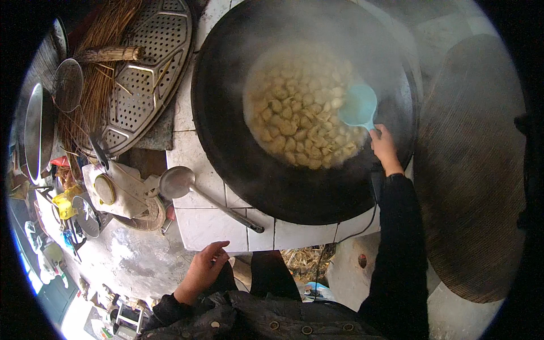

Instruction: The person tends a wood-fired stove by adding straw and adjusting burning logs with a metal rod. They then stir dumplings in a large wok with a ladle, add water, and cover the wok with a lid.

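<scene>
My right hand (pixel 386 149) grips the handle of a light blue plastic water scoop (pixel 359 105). The scoop's bowl is over the right side of a large black wok (pixel 272 197). Many pale dumplings (pixel 293 123) crowd together in cloudy liquid at the bottom of the wok, and steam blurs its far side. My left hand (pixel 203 268) holds nothing and hovers by the front edge of the white tiled stove top (pixel 212 231), fingers loosely bent. Closest to it lies a metal ladle (pixel 178 182), its handle slanting toward the front edge.
A perforated metal steamer tray (pixel 131 85) and a straw broom (pixel 91 76) are at the upper left. To the right stands a large woven lid or mat (pixel 471 178). A dark cord (pixel 363 229) crosses the front tiles beside my right sleeve. Straw (pixel 308 261) lies below the stove edge.
</scene>
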`<state>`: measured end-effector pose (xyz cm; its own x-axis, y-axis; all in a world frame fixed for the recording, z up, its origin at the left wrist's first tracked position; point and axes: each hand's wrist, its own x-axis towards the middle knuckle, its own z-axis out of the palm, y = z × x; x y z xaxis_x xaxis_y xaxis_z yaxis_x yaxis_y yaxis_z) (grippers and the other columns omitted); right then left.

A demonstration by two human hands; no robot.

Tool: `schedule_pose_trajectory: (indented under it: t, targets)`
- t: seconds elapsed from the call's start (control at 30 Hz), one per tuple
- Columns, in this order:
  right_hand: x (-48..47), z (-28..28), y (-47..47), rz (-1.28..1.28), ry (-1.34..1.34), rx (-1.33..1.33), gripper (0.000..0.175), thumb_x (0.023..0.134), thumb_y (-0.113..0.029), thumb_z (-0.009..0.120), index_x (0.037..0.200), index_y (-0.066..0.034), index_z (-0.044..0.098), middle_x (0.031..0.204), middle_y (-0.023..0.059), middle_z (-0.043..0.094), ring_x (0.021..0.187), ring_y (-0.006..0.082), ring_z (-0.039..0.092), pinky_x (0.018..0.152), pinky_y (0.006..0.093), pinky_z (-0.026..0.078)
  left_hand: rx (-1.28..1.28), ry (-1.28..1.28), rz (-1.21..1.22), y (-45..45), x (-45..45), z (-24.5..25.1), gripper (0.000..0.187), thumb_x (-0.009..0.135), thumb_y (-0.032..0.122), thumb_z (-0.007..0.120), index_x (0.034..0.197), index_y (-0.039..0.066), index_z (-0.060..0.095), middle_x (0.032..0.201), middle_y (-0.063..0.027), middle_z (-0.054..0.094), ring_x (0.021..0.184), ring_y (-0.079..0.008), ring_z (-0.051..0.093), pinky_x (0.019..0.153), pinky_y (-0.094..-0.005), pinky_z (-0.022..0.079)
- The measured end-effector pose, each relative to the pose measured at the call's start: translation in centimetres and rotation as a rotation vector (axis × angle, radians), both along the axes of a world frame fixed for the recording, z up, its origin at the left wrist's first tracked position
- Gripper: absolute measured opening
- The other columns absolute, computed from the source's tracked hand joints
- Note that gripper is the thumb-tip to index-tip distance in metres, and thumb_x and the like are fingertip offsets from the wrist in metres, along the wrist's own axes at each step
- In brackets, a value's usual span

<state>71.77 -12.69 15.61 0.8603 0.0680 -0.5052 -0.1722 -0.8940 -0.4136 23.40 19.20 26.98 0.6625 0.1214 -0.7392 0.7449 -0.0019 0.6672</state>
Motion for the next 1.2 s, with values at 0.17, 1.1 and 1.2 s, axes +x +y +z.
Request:
schedule_pose_trajectory:
  t: [0.17,1.1,1.2]
  targets:
    - [-3.0,1.7,-2.0,0.314,-0.323,-0.154,0.034,0.098,-0.023,0.058,0.125,-0.0037,0.056,0.065,0.006,0.057,0.055,0.0166,0.054,0.054,0.0341,0.043,0.031,-0.006,-0.005,0.3,-0.6,0.1,0.032,0.095,0.011,0.06,0.125,0.002,0.058,0.094,-0.0142,0.069,0.086,-0.0237,0.069,0.079,-0.0344,0.055]
    - [-16.6,8.3,-3.2,0.106,0.112,-0.071,0.03,0.095,-0.02,0.062,0.12,-0.0047,0.059,0.067,0.0096,0.061,0.055,0.0186,0.058,0.054,0.0357,0.046,0.005,-0.064,0.062,3.1,-4.8,1.2,0.029,0.096,0.005,0.058,0.124,-0.003,0.057,0.091,-0.0089,0.067,0.087,-0.0157,0.066,0.08,-0.0308,0.053]
    - [-17.0,9.0,-0.9,0.039,0.15,-0.005,0.03,0.096,-0.021,0.061,0.12,-0.0043,0.059,0.064,0.0068,0.058,0.052,0.0157,0.055,0.05,0.0334,0.043,0.025,-0.058,0.064,3.6,-5.3,1.4,0.028,0.096,0.004,0.057,0.124,-0.003,0.057,0.09,-0.0084,0.067,0.087,-0.0156,0.066,0.08,-0.0304,0.053]
